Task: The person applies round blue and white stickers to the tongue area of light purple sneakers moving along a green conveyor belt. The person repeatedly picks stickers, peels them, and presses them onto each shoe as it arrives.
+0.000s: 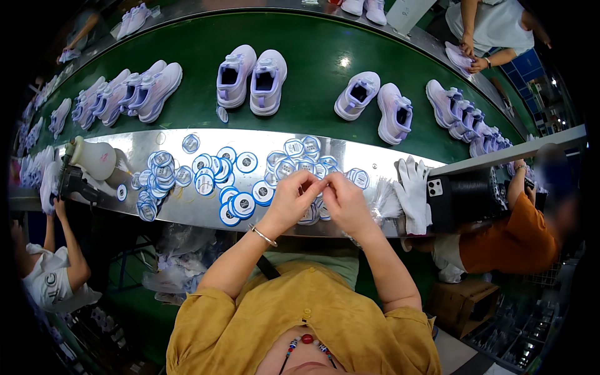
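My left hand (289, 201) and my right hand (347, 205) meet over the metal ledge (369, 150), fingertips pinched together. Whatever lies between the fingertips is too small to make out. Beneath and just beyond them spreads a heap of round white tags with blue rims (294, 147). More such tags (242, 204) lie left of my left hand, some showing a dark round print, and a further pile (161, 174) sits farther left. By my right hand is a bundle of thin clear plastic strings (386, 203).
White gloves (412, 194) and a phone (435, 195) lie at the ledge's right. A white jug (95, 159) stands at its left. Pale lilac sneakers (267, 81) stand in pairs and rows on the green belt (312, 40). Co-workers are at left, right (512, 244) and far right.
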Demonstrator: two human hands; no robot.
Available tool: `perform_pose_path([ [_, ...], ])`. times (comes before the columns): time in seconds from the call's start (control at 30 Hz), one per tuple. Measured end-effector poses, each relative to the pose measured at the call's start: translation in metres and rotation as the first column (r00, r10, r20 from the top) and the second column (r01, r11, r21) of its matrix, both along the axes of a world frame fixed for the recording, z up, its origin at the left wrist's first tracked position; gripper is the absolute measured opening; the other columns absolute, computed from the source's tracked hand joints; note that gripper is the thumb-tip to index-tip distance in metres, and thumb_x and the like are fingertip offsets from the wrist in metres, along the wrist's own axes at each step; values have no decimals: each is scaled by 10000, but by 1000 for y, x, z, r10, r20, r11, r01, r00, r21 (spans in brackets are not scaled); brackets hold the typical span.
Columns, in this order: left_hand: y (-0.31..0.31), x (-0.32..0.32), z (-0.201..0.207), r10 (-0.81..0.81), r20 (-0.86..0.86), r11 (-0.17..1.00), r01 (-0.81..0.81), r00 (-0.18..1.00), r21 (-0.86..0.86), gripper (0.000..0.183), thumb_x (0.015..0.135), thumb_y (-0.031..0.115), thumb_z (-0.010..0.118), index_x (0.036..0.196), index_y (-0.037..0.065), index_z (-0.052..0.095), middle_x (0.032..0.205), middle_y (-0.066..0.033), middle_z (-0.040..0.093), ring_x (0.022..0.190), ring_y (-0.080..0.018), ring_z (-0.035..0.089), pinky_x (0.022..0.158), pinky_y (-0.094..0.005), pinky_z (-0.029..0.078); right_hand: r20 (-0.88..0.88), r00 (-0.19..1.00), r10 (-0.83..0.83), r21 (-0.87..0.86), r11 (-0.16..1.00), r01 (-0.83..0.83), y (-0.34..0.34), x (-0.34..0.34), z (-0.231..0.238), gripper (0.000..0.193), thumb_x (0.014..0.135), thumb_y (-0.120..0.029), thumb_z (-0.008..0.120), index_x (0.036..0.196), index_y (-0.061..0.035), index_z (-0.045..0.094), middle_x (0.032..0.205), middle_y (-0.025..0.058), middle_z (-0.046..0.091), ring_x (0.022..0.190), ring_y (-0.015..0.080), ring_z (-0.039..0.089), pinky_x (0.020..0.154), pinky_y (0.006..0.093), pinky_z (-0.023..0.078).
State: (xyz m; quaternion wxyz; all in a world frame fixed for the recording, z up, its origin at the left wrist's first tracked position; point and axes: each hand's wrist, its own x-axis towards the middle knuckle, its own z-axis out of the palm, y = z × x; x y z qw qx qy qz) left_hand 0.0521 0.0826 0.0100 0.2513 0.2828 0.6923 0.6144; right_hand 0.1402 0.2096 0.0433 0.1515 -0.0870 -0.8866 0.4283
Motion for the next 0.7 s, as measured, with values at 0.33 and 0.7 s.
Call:
perform_pose_path([
  [0.33,-65,-32,-9,92,17,994,-93,996,55,74,871,63,588,849,-5,608,764,-28,557,696,-92,504,619,-224,411,164,953,256,-499,855,-144,-26,-44,-20,116,826,-119,605,837,-8,574,619,32,512,577,94,463,533,264,386],
  [0.7,-77,-104,-22,-128,-721,857,-289,681,-426,352,661,111,748,959,-5,599,906,-140,551,863,-304,515,770,-345,455,123,971,204,-552,827,-104,-47,-82,-27,126,844,-107,601,833,18,600,653,12,547,597,70,477,540,235,392],
])
